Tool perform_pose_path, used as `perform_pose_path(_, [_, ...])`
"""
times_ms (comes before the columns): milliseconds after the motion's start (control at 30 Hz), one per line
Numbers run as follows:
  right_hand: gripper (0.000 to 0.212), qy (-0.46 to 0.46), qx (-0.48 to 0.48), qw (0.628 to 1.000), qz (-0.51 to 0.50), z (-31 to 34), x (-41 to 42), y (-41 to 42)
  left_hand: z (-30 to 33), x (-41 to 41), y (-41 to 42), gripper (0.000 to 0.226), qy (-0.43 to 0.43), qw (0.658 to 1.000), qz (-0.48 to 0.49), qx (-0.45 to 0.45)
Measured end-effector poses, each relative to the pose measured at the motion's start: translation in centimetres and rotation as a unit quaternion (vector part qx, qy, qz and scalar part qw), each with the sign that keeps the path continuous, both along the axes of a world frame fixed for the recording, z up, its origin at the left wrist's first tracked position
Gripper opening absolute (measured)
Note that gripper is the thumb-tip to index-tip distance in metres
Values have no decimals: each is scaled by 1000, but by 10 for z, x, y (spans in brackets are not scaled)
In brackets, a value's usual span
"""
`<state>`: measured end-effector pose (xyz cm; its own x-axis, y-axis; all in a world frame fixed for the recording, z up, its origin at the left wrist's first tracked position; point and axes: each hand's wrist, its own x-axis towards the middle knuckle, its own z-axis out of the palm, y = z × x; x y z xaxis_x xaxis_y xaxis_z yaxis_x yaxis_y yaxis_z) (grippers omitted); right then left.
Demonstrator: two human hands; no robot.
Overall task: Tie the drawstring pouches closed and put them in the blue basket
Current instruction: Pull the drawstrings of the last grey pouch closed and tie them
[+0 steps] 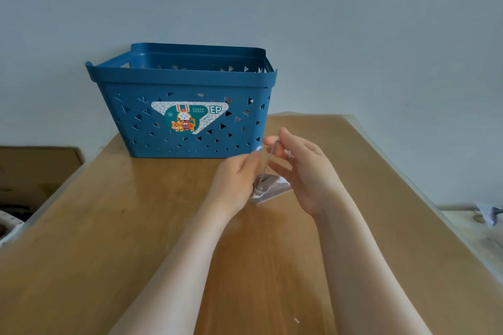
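The right hand (302, 168) pinches a thin pale drawstring (265, 163) between thumb and forefinger and draws it up and away, its other fingers spread loosely. The left hand (236, 179) curls around the gathered neck of a small, translucent grey-mauve fabric pouch (272, 189), apparently pinching a second cord end near its fingertips — motion blur makes that end hard to read. The pouch sits between the two hands, low over the brown wooden tabletop (136, 226); whether it rests on the wood or hangs just above cannot be told. Holding the neck steady while the other hand pulls looks like the way to cinch the mouth or form a knot, so the tying seems to be midway.

The blue perforated plastic basket (182, 84) with a cartoon sticker stands near, just beyond the hands at the table's far-left edge against the wall — its open top is unobstructed. Bare wood lies all around the forearms, giving free room to lift the pouch forward.
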<state>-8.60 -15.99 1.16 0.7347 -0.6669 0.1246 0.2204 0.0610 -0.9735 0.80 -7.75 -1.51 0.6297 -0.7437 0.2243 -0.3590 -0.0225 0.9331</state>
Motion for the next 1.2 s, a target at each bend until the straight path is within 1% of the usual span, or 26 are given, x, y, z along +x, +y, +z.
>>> perform_pose_path(100, [42, 56, -87, 995, -10, 9, -2, 9, -2, -1, 2, 42, -50, 997, -55, 29])
perform_pose_path(200, [46, 92, -131, 986, 39, 11, 0, 17, 0, -5, 5, 20, -134, 986, -78, 66])
perform_pose_path(233, [47, 115, -157, 979, 53, 10, 1, 20, 1, -6, 5, 19, -135, 986, -75, 63])
perform_pose_path(300, [47, 153, -207, 964, 62, 7, 5, 24, 1, -5, 5, 31, -116, 989, -60, 64])
perform_pose_path(333, [46, 159, -220, 961, 60, 6, 6, 25, 0, -3, 5, 32, -106, 990, -59, 66])
perform_pose_path(367, [43, 158, -224, 960, 56, 7, 6, 26, 0, -2, 5, 30, -100, 991, -62, 68])
perform_pose_path(467, [31, 138, -200, 970, 16, 8, 5, 22, 3, -3, 6, 47, -91, 992, -61, 67])
perform_pose_path(533, [21, 123, -185, 975, -17, 6, 3, 15, 4, -2, 5, 48, -97, 991, -72, 56])
perform_pose_path(567, [16, 121, -191, 974, -25, 4, 2, 12, 4, -2, 5, 47, -101, 990, -79, 52])
perform_pose_path(600, [15, 127, -207, 970, -29, 3, 1, 9, 3, -1, 5, 46, -105, 989, -83, 55])
perform_pose_path(667, [19, 155, -247, 956, -33, 2, -1, 6, 1, 0, 5, 43, -111, 988, -77, 74])
perform_pose_path(733, [18, 178, -273, 944, -41, 3, -2, 4, -1, 2, 4, 40, -105, 989, -70, 83])
perform_pose_path(833, [19, 208, -278, 935, -72, 0, -4, -1, -1, 5, 3, 42, -94, 989, -59, 97])
perform_pose_path(933, [22, 217, -230, 946, -72, -1, -5, -3, -3, 9, 2, 48, -83, 991, -61, 82])
perform_pose_path(1033, [24, 204, -211, 953, -70, 0, -6, -3, -4, 8, 3, 40, -65, 992, -80, 68])
perform_pose_path(1133, [30, 180, -205, 959, -74, -1, -6, -4, 0, 5, 4, 50, -22, 998, -57, 22])
perform_pose_path(1200, [29, 180, -208, 959, -64, -1, -7, -5, -2, 7, 3, 56, 27, 998, -57, 10])
